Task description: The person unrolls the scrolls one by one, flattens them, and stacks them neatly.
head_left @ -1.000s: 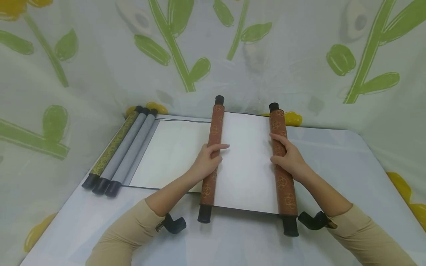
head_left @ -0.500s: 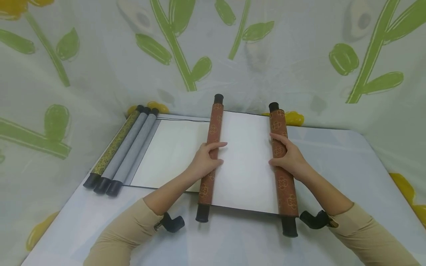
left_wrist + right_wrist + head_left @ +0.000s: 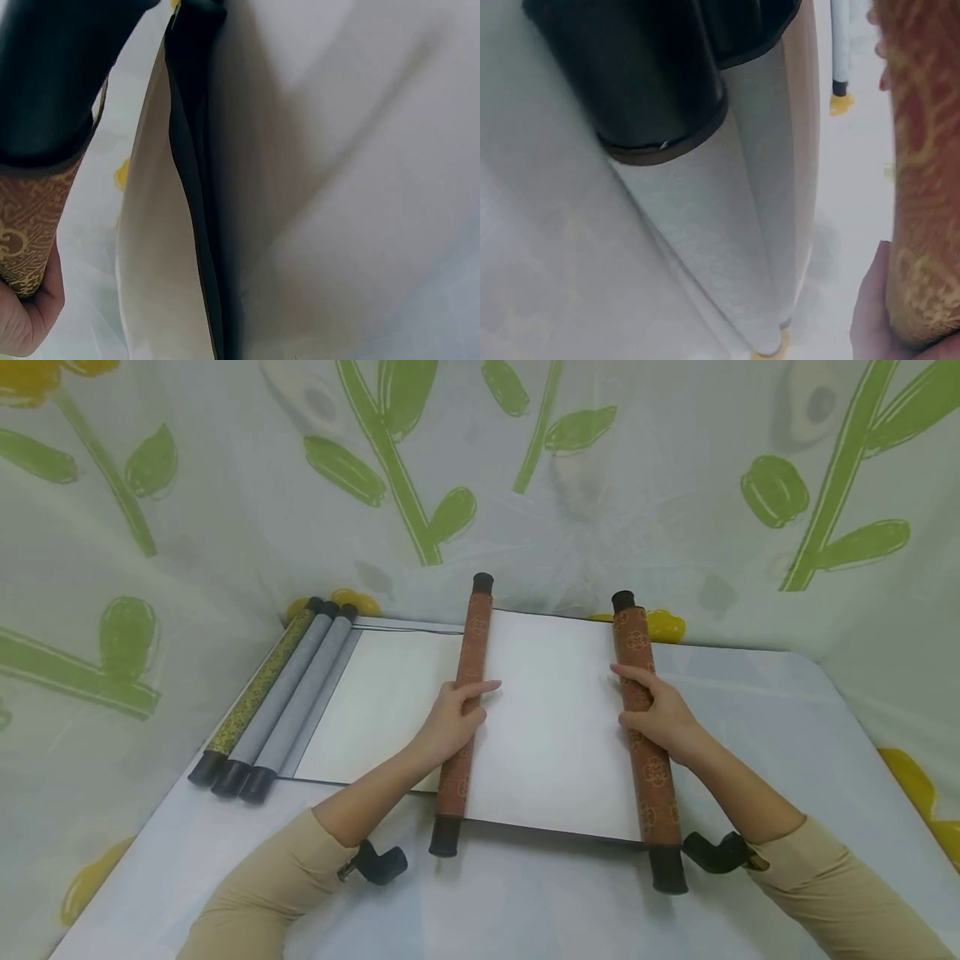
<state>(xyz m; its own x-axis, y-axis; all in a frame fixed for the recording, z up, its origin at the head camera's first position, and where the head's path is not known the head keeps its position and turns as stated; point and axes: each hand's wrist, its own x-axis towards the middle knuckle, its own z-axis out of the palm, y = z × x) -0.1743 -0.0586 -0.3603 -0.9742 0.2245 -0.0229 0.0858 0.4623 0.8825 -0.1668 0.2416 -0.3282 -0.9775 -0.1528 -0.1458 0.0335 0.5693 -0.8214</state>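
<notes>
In the head view, a partly unrolled scroll has a white sheet (image 3: 555, 718) spread between two brown, flower-patterned rolls with black end knobs. My left hand (image 3: 450, 718) grips the left roll (image 3: 474, 652) between thumb and fingers. Around the right roll (image 3: 633, 635) lies my right hand (image 3: 663, 714), its thumb and index finger on the inner side. The other fingers of both hands are hidden. Close up in the left wrist view are a brown roll (image 3: 30, 217) and its dark knob (image 3: 60, 82), with fingers below. A brown roll (image 3: 930, 165) also fills the right wrist view's edge.
Behind and left of the held scroll, a pale sheet (image 3: 375, 710) lies flat, a dark cord (image 3: 412, 630) at its far edge. Beside it lie two grey rolls (image 3: 309, 685) and a yellow-and-black patterned roll (image 3: 258, 697). The table (image 3: 780, 735) meets a leaf-printed cloth (image 3: 660, 527).
The two brown rolls have moved apart, the left one leftward and the right one slightly rightward. More white sheet shows between them. Both hands keep their grip.
</notes>
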